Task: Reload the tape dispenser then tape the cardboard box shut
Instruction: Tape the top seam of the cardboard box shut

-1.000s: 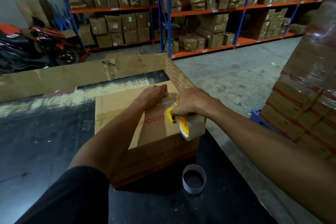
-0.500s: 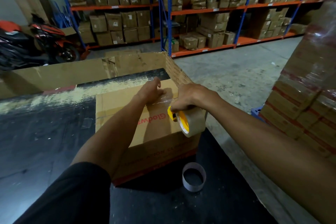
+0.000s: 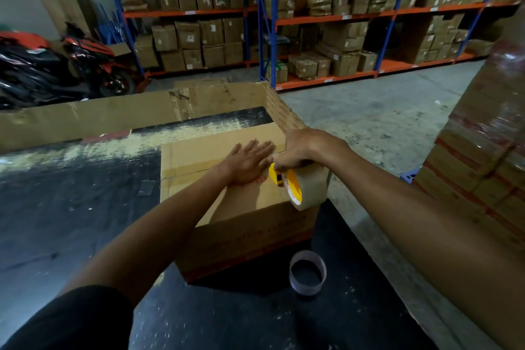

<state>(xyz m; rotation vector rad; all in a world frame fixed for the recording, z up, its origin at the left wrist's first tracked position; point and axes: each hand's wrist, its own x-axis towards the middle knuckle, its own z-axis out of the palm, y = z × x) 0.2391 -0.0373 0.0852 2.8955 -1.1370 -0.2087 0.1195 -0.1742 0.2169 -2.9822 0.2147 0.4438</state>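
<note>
A brown cardboard box (image 3: 199,159) with red print stands on the black table, its top flaps down. My left hand (image 3: 250,162) lies flat on the box top, fingers spread and pointing away from me. My right hand (image 3: 305,148) grips the yellow tape dispenser (image 3: 279,177), which carries a brown tape roll (image 3: 311,187), at the box's right top edge. The dispenser touches the box top just right of my left hand. An empty white tape core (image 3: 307,271) lies on the table in front of the box.
The black table (image 3: 71,221) has a cardboard wall (image 3: 85,116) along its far edge. A wrapped stack of cartons (image 3: 488,167) rises at the right. Blue and orange racks of boxes (image 3: 326,23) and motorbikes (image 3: 56,65) stand beyond the concrete floor.
My left hand has gone from a curled grip on the tape end to lying flat on the box top. The dispenser and my right hand stayed at the right edge.
</note>
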